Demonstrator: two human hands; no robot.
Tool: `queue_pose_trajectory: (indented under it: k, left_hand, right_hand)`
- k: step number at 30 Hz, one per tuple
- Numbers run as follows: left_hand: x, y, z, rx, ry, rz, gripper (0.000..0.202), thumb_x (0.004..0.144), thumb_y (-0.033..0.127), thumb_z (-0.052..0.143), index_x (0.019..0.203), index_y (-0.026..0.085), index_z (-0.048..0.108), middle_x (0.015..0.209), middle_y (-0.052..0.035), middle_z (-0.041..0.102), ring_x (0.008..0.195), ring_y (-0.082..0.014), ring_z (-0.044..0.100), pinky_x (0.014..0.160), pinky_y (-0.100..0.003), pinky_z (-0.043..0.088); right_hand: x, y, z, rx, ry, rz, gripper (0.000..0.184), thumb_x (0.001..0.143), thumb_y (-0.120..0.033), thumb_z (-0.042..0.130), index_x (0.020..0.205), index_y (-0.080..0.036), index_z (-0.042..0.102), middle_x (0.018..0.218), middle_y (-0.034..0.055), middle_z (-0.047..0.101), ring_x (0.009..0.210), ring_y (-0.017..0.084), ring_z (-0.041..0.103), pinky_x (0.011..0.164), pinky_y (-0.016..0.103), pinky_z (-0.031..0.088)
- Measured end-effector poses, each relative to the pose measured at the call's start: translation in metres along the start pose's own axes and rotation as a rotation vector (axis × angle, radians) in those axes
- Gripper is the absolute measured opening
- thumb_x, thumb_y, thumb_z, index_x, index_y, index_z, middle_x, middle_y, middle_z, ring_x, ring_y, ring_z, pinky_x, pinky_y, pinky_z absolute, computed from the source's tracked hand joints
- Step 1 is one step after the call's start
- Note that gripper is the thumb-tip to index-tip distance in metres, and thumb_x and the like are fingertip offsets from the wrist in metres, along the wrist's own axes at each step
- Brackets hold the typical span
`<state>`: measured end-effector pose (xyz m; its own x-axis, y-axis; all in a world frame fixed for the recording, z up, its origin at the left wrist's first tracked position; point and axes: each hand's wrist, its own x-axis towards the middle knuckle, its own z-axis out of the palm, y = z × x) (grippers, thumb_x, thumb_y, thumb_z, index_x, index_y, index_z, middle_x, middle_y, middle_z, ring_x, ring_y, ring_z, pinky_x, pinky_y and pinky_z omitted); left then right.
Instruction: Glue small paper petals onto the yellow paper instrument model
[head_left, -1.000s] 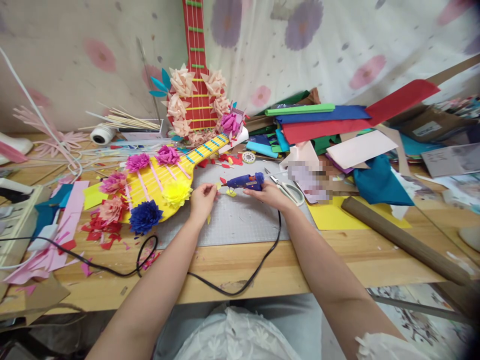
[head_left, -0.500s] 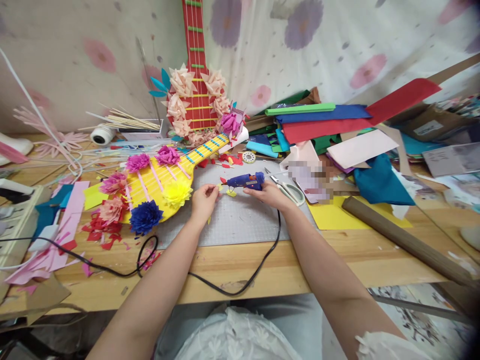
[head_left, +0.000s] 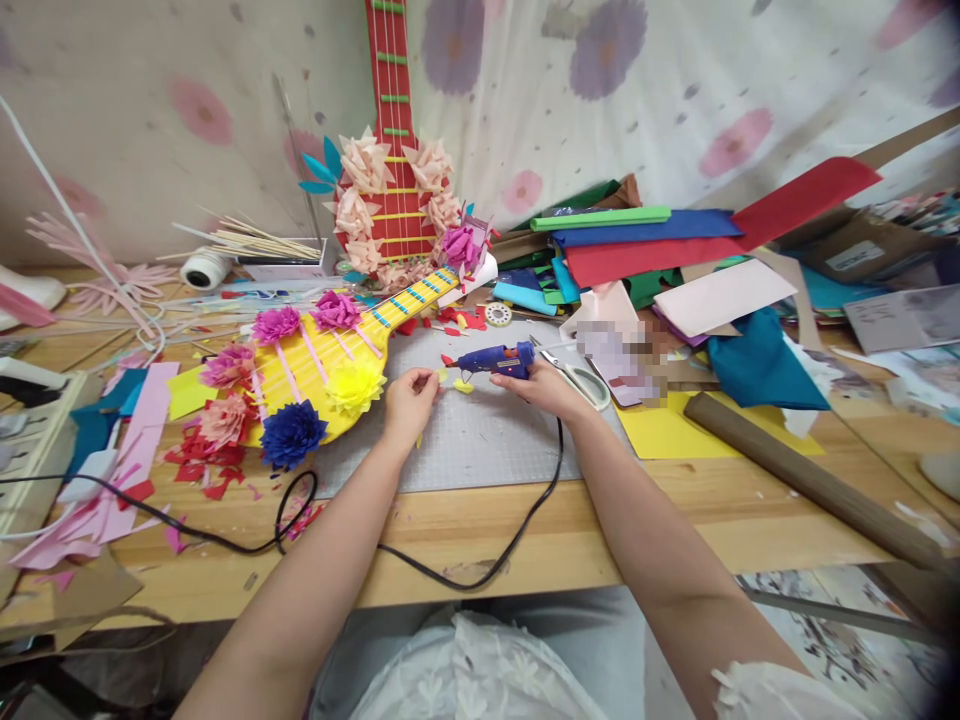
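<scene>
My right hand (head_left: 546,388) is wrapped round a blue hot glue gun (head_left: 491,361), its nozzle pointing left. Between the fingertips of my left hand (head_left: 411,402) is a small yellow paper piece (head_left: 442,376), close to the nozzle. Another yellow paper scrap (head_left: 463,386) lies on the grey cutting mat (head_left: 480,450) under the gun. To the left of my left hand rests a yellow paper guitar (head_left: 352,350) with paper flowers on it, among them a yellow flower (head_left: 355,388) and a dark blue flower (head_left: 292,435).
A red paper guitar (head_left: 397,190) with pale flowers leans at the back. Scissors (head_left: 585,383) lie right of the gun. The gun's black cord (head_left: 480,585) loops along the front. Coloured paper sheets (head_left: 652,250) are piled at the right, beside a brown roll (head_left: 810,480).
The glue gun and my right hand have shifted slightly to the right, drawing the nozzle a little away from the yellow piece. My left hand stays almost still.
</scene>
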<state>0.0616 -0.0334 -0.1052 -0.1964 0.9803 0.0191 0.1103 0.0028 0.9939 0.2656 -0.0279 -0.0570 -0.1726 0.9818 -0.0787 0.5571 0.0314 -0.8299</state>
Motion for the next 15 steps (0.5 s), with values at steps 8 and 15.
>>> queue_pose_trajectory:
  k: [8,15]
  left_hand:
    - [-0.001,0.004,0.001,0.013,0.004,-0.017,0.010,0.072,0.027,0.059,0.071,0.016,0.061,0.057,-0.0010,0.063,0.056,-0.0149,0.062,0.053,-0.025,0.049]
    - [-0.002,0.009,0.001,-0.020,0.028,-0.038,0.008,0.071,0.023,0.059,0.070,0.015,0.060,0.056,-0.0002,0.062,0.056,-0.0145,0.063,0.051,-0.023,0.048]
  right_hand:
    - [0.006,0.010,0.002,-0.066,-0.014,0.016,0.046,0.067,-0.055,0.062,0.096,-0.020,0.068,0.075,0.0029,0.064,0.072,0.017,0.058,0.070,0.030,0.045]
    - [0.005,0.011,0.001,-0.069,-0.047,-0.018,0.049,0.066,-0.057,0.062,0.100,-0.022,0.067,0.076,0.0018,0.063,0.070,0.016,0.056,0.068,0.028,0.043]
